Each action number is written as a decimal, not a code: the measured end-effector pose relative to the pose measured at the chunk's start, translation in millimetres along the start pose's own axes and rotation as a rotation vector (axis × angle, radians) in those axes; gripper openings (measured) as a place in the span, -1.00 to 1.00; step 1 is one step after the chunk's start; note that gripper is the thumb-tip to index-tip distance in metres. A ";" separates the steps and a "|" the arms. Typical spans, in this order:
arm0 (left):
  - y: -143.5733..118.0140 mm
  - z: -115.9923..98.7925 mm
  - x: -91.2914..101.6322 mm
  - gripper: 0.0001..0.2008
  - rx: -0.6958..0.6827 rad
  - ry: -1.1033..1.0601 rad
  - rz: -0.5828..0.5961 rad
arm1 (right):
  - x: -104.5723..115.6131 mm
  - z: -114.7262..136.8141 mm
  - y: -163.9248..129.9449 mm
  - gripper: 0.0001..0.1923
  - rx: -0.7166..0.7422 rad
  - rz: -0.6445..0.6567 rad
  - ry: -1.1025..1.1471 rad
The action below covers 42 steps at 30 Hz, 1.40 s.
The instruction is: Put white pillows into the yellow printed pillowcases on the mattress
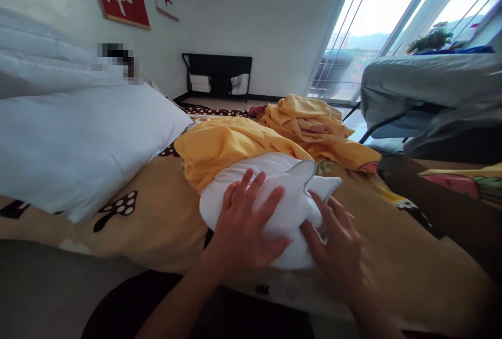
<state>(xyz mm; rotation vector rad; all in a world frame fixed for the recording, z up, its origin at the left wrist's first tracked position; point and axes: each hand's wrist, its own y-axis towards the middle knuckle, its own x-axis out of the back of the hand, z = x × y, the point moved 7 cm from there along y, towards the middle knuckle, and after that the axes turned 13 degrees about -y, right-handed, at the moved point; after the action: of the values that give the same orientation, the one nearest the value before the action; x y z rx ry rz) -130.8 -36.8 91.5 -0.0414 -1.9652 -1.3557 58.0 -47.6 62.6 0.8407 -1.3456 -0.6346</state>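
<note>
A white pillow (266, 187) lies on the bed with its far part inside a yellow pillowcase (231, 140). My left hand (247, 224) rests on top of the pillow, its fingers spread. At the pillow's right side, my right hand (333, 234) has its thumb and fingers closed round a bunched, grey-edged fold. One white corner sticks out just above the right fingers. The pillowcase covers the far end, so that part of the pillow is hidden.
A large white pillow (117, 135) lies to the left on the tan patterned sheet (164, 224). Crumpled yellow fabric (301, 119) is heaped beyond the pillowcase. To the right stand a plastic-covered table (423, 82) and a cardboard box (443, 192).
</note>
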 end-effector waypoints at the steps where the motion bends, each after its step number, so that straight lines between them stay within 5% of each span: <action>1: 5.3 1.3 -8.4 -0.32 0.041 0.034 0.027 | -0.2 -1.4 -1.1 -0.52 -0.018 0.001 0.009; 8: 14.5 38.6 -38.1 -0.66 0.268 0.131 0.085 | 8.1 -22.2 -15.1 -0.39 -0.050 0.067 -0.015; 11: 12.2 39.3 -37.2 -0.75 0.268 0.128 0.114 | 19.8 -42.5 -17.7 -0.38 -0.076 0.128 -0.230; 14: 9.9 38.7 -37.2 -0.81 0.281 0.129 0.121 | 47.5 -50.7 -16.6 -0.35 -0.097 0.057 -0.454; 19: 12.2 41.9 -40.6 -0.80 0.316 0.120 0.062 | 84.1 10.9 -12.0 -0.30 0.006 -0.075 -0.269; 22: 14.4 46.8 -38.8 -0.77 0.390 0.040 -0.027 | 68.1 65.1 3.2 -0.33 0.009 -0.077 -0.029; 24: 13.2 50.9 -34.2 -0.77 0.432 -0.022 -0.078 | 34.8 85.6 20.4 -0.39 -0.045 -0.002 -0.028; 27: 5.4 57.6 -16.2 -0.81 0.432 -0.070 -0.146 | -18.8 84.4 44.3 -0.42 -0.144 0.063 0.003; 30: -6.3 60.6 17.3 -0.82 0.291 -0.064 -0.261 | -48.6 70.3 55.4 -0.36 -0.125 0.047 0.175; 34: -9.7 66.4 36.3 -0.79 0.133 0.179 -0.129 | -48.1 68.6 52.2 -0.61 -0.011 0.029 0.273; 37: -1.7 85.6 28.5 -0.79 0.227 0.431 0.076 | -37.6 78.9 47.2 -0.65 0.060 -0.022 0.228; 42: 16.3 108.5 23.7 -0.78 0.381 0.516 0.126 | -31.3 84.0 44.9 -0.60 0.094 -0.115 0.201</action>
<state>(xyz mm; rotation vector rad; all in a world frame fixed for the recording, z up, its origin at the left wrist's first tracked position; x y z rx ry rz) -200.6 50.7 99.6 0.3280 -1.7055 -0.7912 -32.5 -9.8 83.1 1.0365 -1.1575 -0.5629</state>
